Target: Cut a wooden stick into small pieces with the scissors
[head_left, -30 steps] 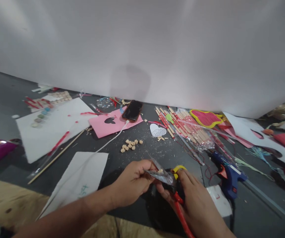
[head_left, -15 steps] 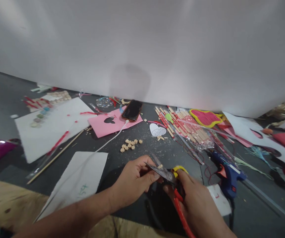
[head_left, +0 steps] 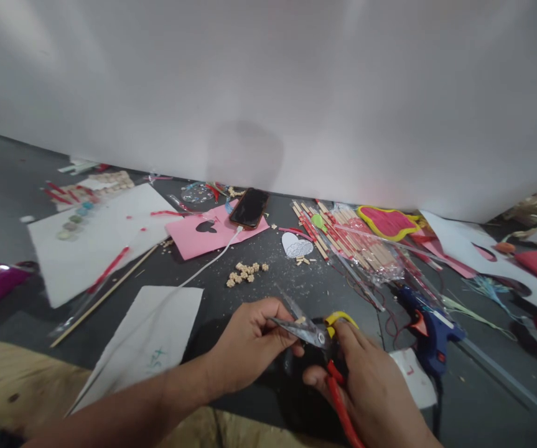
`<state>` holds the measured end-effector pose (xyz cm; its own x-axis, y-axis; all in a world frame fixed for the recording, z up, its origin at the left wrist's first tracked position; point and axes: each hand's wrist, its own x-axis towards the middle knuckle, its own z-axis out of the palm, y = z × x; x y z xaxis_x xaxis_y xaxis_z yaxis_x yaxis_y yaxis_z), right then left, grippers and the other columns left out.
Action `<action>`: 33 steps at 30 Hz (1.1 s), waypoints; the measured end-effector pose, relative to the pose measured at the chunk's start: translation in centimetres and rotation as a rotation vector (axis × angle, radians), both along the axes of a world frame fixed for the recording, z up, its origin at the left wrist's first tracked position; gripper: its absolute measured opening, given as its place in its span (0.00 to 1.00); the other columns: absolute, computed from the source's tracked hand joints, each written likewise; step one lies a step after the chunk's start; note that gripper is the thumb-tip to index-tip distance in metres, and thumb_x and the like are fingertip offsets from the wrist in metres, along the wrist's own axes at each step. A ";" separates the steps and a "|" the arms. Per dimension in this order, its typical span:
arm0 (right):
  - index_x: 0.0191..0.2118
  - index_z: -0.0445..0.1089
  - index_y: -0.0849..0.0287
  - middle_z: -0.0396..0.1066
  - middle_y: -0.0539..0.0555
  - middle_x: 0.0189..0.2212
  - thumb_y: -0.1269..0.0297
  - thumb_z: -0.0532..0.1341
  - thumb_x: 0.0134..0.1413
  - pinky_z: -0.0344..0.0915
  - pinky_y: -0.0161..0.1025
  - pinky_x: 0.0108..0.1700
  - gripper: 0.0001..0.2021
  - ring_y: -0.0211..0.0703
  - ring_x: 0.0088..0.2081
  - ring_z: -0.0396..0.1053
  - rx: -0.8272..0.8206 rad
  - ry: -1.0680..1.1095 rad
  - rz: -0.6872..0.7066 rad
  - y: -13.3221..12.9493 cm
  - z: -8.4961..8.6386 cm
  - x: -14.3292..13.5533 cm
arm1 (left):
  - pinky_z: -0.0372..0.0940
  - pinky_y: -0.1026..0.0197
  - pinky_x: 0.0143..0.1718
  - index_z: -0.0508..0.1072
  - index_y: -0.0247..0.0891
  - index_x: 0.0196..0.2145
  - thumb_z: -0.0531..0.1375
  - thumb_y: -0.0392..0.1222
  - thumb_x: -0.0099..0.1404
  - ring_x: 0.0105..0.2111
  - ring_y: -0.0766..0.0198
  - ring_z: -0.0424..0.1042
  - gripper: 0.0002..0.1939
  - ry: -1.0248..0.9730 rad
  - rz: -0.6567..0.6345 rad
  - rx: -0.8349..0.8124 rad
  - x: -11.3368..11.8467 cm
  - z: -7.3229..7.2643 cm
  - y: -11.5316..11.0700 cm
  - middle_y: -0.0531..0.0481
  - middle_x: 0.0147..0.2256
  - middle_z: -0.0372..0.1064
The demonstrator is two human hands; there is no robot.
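My right hand [head_left: 373, 373] grips a pair of scissors [head_left: 317, 336] with red and yellow handles, its blades spread apart and pointing up and left. A small pale wooden piece [head_left: 301, 320] shows between the blades near the pivot. My left hand [head_left: 254, 339] is closed in a pinch at the blades, its fingertips around the piece, which they partly hide. Beyond the hands lies a cluster of small wooden flower-like pieces [head_left: 244, 274]. Short cut bits [head_left: 303, 260] rest by a white paper heart [head_left: 297, 244].
A phone [head_left: 249, 208] on a white cable lies on pink paper [head_left: 186, 241]. Bundled wooden sticks [head_left: 366, 242] and a blue glue gun [head_left: 436, 336] are to the right. White sheets [head_left: 53, 261], a long thin stick [head_left: 104, 295] and a purple object [head_left: 0, 286] are at left.
The scissors have shifted slightly down, and their blades are spread wider. My right thumb now shows beside the red handle. My left hand has moved only a little.
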<state>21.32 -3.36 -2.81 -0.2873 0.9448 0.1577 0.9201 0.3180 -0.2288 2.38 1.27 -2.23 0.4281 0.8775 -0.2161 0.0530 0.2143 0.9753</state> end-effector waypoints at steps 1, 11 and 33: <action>0.44 0.59 0.61 0.71 0.59 0.35 0.50 0.59 0.48 0.67 0.41 0.33 0.22 0.50 0.35 0.71 0.007 -0.015 0.007 -0.1 -0.1 0.1 | 0.49 0.70 0.16 0.68 0.36 0.25 0.58 0.41 0.58 0.17 0.72 0.63 0.07 -0.001 -0.005 0.001 0.0 0.0 0.0 0.52 0.21 0.72; 0.37 0.58 0.58 0.70 0.56 0.30 0.54 0.60 0.47 0.66 0.41 0.30 0.16 0.49 0.31 0.70 -0.046 -0.018 -0.011 -0.1 0.4 -0.4 | 0.48 0.71 0.15 0.68 0.35 0.26 0.59 0.41 0.58 0.16 0.73 0.61 0.07 -0.043 -0.014 -0.007 -0.1 0.0 -0.2 0.52 0.21 0.71; 0.42 0.59 0.61 0.69 0.60 0.37 0.51 0.58 0.50 0.66 0.45 0.39 0.19 0.52 0.40 0.68 -0.033 0.034 -0.008 0.1 0.3 -0.5 | 0.51 0.71 0.18 0.67 0.35 0.22 0.59 0.37 0.57 0.15 0.75 0.56 0.08 -0.014 0.048 0.167 -0.1 0.3 -0.1 0.58 0.17 0.61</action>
<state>20.81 -3.25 -2.50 -0.2749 0.9518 0.1364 0.9139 0.3027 -0.2703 2.26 1.20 -1.98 0.3868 0.9202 -0.0602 0.0326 0.0515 0.9981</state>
